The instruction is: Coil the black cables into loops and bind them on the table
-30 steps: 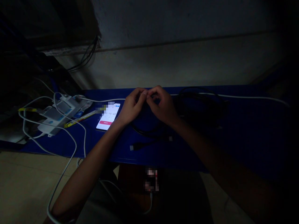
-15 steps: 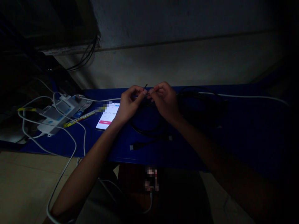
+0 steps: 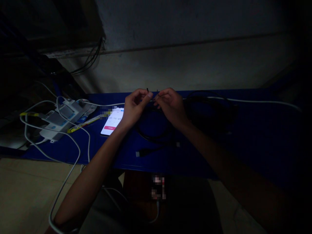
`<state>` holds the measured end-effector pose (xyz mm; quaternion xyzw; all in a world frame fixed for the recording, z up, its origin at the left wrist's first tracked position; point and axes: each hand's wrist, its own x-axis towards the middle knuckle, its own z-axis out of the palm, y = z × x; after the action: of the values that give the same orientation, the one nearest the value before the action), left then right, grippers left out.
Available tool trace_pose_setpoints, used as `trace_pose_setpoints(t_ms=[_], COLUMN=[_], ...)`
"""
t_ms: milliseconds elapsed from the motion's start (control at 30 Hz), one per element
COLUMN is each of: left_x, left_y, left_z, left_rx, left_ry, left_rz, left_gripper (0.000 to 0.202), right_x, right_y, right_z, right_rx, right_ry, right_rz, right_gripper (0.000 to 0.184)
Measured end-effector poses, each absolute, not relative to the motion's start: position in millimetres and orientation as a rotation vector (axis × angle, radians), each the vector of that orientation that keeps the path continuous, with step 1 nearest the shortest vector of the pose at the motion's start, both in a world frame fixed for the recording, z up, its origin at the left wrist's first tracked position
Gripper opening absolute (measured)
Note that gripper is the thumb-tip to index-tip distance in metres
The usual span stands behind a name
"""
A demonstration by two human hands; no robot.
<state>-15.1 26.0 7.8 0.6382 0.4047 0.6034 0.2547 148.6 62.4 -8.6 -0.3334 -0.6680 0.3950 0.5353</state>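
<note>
Over the blue table, my left hand [image 3: 136, 105] pinches a thin black strip [image 3: 147, 90], whose end pokes up past the thumb. Close beside it, my right hand [image 3: 172, 107] is also closed in a pinch, with a short dark end [image 3: 157, 91] rising by its fingertips. Whether both ends belong to one piece I cannot tell. Below the hands lies a coiled black cable [image 3: 152, 139]. Its plug [image 3: 141, 153] has a pale metal tip and points left. A second pale plug tip [image 3: 178, 144] shows near my right wrist.
A lit phone [image 3: 110, 125] lies left of my left wrist. Farther left are a white power strip [image 3: 55, 125], looping white cords [image 3: 79, 151] and a yellow-edged wrapper [image 3: 84, 124]. Dark cable coils [image 3: 209, 107] rest to the right on the blue table [image 3: 255, 136]. A wall stands behind.
The black end at my left fingertips now stands more upright and farther left. A short dark end now shows above my right fingertips. Both hands stay close together.
</note>
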Motion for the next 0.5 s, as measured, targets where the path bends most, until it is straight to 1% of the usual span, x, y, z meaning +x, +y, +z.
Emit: trace_pose_setpoints(t_ms=[167, 367, 500], left_x=[-16.4, -15.3, -16.1], left_y=[26.9, 25.3, 23.8], left_z=[7.6, 8.0, 7.3], left_rx=[1.685, 1.649, 1.645], left_ry=[1.085, 1.088, 1.092], left_rz=[1.642, 1.601, 1.592], left_gripper=[0.023, 0.026, 0.025], right_x=[149.0, 149.8, 149.4], right_y=[62.3, 61.1, 59.5], right_z=[-6.0, -3.6, -4.0], right_rx=[-0.776, -0.741, -0.698], right_ry=[-1.507, -1.470, -1.505], right_rz=[0.992, 1.086, 1.147], right_gripper=[0.031, 0.038, 0.037])
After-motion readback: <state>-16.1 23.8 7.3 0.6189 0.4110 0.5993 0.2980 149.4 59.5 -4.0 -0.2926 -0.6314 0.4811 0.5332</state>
